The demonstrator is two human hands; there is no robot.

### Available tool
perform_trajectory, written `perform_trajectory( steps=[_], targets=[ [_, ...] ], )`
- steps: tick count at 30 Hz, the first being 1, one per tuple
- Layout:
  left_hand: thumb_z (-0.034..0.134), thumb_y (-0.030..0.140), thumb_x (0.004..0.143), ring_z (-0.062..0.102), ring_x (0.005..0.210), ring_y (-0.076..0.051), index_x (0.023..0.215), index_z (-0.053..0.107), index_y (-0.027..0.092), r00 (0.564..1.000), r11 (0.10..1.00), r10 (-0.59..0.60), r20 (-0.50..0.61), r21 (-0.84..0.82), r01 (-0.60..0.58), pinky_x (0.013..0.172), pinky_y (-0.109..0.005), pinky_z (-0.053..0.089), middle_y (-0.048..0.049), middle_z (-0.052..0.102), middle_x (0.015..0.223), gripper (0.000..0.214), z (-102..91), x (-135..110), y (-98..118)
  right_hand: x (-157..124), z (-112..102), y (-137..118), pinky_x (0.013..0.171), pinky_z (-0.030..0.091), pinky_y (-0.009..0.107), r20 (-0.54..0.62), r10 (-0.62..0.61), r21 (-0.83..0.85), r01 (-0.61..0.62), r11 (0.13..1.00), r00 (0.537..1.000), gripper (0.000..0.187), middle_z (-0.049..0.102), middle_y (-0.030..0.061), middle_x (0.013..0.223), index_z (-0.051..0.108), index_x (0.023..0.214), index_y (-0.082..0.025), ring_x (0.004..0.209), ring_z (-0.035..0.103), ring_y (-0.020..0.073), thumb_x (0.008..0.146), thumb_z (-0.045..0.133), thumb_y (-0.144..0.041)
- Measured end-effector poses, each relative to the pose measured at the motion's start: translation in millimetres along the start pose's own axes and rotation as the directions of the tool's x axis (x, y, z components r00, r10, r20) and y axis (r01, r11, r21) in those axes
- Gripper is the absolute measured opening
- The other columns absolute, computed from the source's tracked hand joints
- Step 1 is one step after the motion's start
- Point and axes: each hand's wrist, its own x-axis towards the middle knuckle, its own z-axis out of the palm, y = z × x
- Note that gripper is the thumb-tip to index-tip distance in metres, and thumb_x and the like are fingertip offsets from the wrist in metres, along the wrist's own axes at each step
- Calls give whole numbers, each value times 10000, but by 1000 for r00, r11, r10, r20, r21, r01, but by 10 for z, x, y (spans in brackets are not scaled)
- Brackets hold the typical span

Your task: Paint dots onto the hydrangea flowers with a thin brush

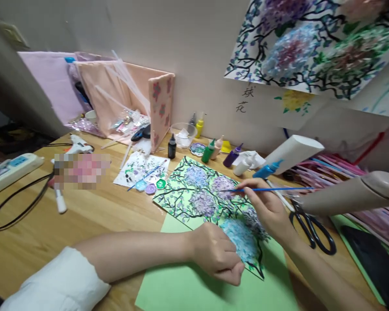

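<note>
My right hand [267,205] pinches a thin blue paintbrush [275,189], its tip over a pinkish-purple flower in the painting [178,199]. The painting shows blue, purple and turquoise flower clusters among dark branches and green leaves. My left hand [215,254] is curled into a fist over the painting's lower edge, with nothing visible in it. Under the painting lies a light green sheet [168,280]. To its left are a paint-marked paper [139,169] with a second brush [147,174] on it, and small caps of blue, purple [151,188] and green paint [161,184].
Paint bottles, including black [171,147], green [208,152], purple [232,156] and blue [267,169], stand behind the painting. Black-handled scissors [314,229] and a beige cylinder [353,192] lie right. At left are a glue gun [80,144], a power strip [13,172] and a pink box [162,108].
</note>
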Motion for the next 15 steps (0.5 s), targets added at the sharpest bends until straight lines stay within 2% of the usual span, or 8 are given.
perform_trajectory(
  steps=[3, 6, 8, 10, 15],
  targets=[
    [444, 247, 697, 311, 330, -73, 450, 314, 193, 977, 998, -49, 208, -30, 56, 378, -211, 289, 75, 273, 383, 285, 7, 9, 3, 338, 473, -395, 763, 446, 297, 280, -69, -53, 87, 995, 958, 174, 628, 47, 887, 567, 933, -212, 842, 594, 176, 917, 414, -292],
    [427, 262, 727, 374, 363, -78, 459, 355, 193, 947, 992, -69, 313, -78, 98, 412, -214, 328, 71, 314, 402, 286, 4, 8, 6, 576, 931, -593, 748, 437, 294, 439, -131, -78, 183, 980, 889, 158, 641, 44, 881, 565, 907, -201, 825, 588, 170, 911, 414, -247],
    [416, 270, 746, 391, 379, -78, 465, 369, 195, 939, 988, -76, 337, -102, 117, 427, -224, 342, 67, 341, 416, 294, 6, -2, 12, 663, 1165, -627, 748, 429, 296, 499, -151, -91, 225, 970, 853, 152, 642, 49, 896, 565, 910, -195, 834, 583, 172, 901, 415, -215],
    [410, 271, 762, 395, 386, -78, 465, 369, 196, 935, 985, -84, 346, -115, 131, 437, -232, 351, 65, 353, 423, 309, 10, -8, 20, 706, 1323, -621, 750, 423, 298, 527, -149, -109, 241, 965, 837, 153, 641, 55, 900, 563, 913, -187, 835, 581, 175, 893, 411, -192],
    [439, 280, 777, 410, 395, -83, 453, 367, 199, 913, 981, -59, 403, -146, 128, 472, -237, 386, 68, 333, 414, 342, -17, 34, 31, 725, 1477, -589, 736, 419, 298, 562, -96, -156, 220, 963, 822, 144, 649, 61, 878, 556, 912, -173, 816, 585, 179, 884, 415, -182]
  ],
)
